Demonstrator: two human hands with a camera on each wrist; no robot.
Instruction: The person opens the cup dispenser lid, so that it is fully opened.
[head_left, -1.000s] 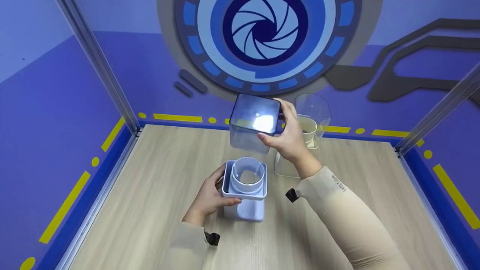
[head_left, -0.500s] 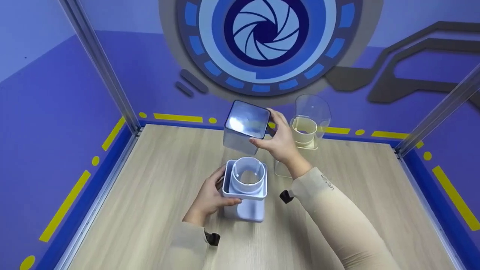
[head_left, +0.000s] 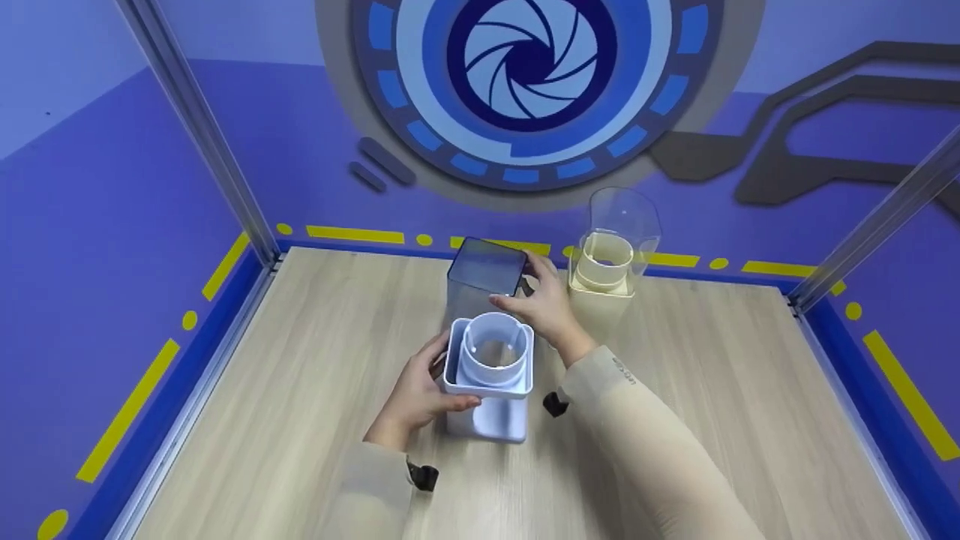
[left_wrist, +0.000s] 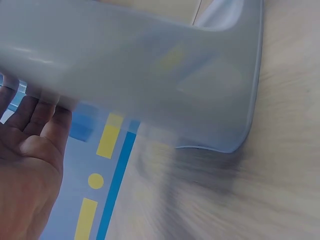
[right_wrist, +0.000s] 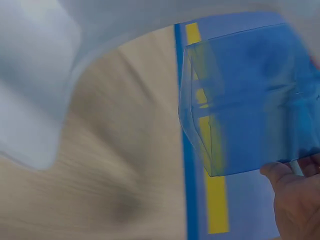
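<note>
My left hand (head_left: 416, 394) grips a pale blue square holder (head_left: 499, 418) below its rim, thumb across the front and fingers round the left side. A round upright ring stands inside the holder's open top. My right hand (head_left: 551, 304) holds a smoky see-through square cover (head_left: 487, 268) near its dark-edged closed top, thumb in front, fingers behind. The cover is just behind the holder, its lower part hidden by the holder's rim in the head view. In the right wrist view the cover (right_wrist: 245, 100) looks blue, with the thumb at its edge; the left wrist view shows the holder's wall (left_wrist: 125, 65).
A cream holder (head_left: 600, 307) of the same shape stands at the back right, with a clear rounded piece (head_left: 626, 214) rising above it. The wooden table (head_left: 337, 360) meets purple-blue walls with yellow dashes, and metal posts (head_left: 202, 135) stand at the corners.
My right hand has brought the cover down and slightly left, closer behind the pale blue holder. The cream holder shows more fully now. My left hand and its holder have stayed put.
</note>
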